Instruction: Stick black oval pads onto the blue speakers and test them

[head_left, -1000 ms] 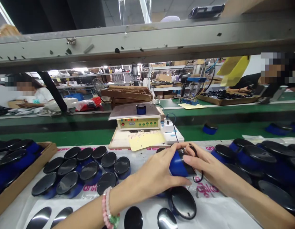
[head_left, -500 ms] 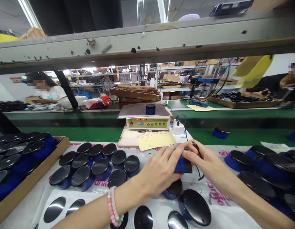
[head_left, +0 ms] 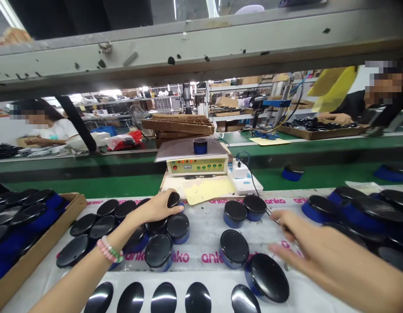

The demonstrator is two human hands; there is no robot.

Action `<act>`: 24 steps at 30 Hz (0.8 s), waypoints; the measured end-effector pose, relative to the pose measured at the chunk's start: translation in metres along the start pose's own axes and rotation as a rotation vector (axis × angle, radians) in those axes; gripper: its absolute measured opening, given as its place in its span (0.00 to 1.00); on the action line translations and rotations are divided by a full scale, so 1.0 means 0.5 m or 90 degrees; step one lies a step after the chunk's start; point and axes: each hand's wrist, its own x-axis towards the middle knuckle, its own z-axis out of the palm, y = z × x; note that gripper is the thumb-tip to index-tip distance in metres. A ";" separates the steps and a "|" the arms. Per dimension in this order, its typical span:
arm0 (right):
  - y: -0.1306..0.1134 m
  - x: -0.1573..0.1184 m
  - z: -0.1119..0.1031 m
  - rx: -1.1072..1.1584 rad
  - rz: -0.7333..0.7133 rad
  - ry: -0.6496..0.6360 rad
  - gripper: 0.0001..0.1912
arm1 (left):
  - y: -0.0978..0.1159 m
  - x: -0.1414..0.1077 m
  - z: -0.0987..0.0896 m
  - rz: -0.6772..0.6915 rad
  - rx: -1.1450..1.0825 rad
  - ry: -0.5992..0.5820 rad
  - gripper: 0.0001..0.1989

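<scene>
My left hand (head_left: 160, 206) reaches to the cluster of round units and has its fingers closed around one blue unit with a glossy black top (head_left: 174, 200). Several like units, such as one in front (head_left: 159, 252), stand about it. My right hand (head_left: 306, 243) is blurred at the right, its thumb apart from the curled fingers. A thin black cable (head_left: 268, 212) runs into those fingers, its end hidden. Near this hand two units touch each other (head_left: 235, 213), another stands closer to me (head_left: 234, 248), and a tilted one (head_left: 268, 278) shows its black face.
Black oval discs (head_left: 164, 298) lie on a white sheet along the front. A cardboard tray (head_left: 75, 208) of units stands left; more units (head_left: 367, 217) are piled right. Behind are a control box (head_left: 198, 166), a white plug (head_left: 240, 169) and a green belt (head_left: 132, 180). A shelf beam crosses overhead.
My hands have moved apart from the unit they held together. The left went left to the cluster with a unit; the right drew back right with the cable. The view has shifted slightly.
</scene>
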 end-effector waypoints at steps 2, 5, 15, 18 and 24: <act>-0.013 -0.019 0.037 0.012 0.012 -0.119 0.20 | 0.013 0.002 0.000 -0.006 0.026 -0.027 0.29; -0.029 -0.034 0.079 0.066 0.029 -0.215 0.17 | 0.068 -0.008 0.009 0.001 0.066 0.007 0.31; 0.020 -0.010 0.078 0.134 -0.036 -0.069 0.06 | 0.251 -0.092 0.167 0.252 -0.128 -0.152 0.37; 0.035 -0.012 0.078 0.130 -0.033 -0.045 0.06 | 0.261 -0.081 0.184 0.276 -0.169 -0.131 0.35; 0.039 -0.008 0.109 0.114 -0.048 -0.021 0.05 | 0.272 -0.082 0.197 0.295 -0.221 -0.134 0.35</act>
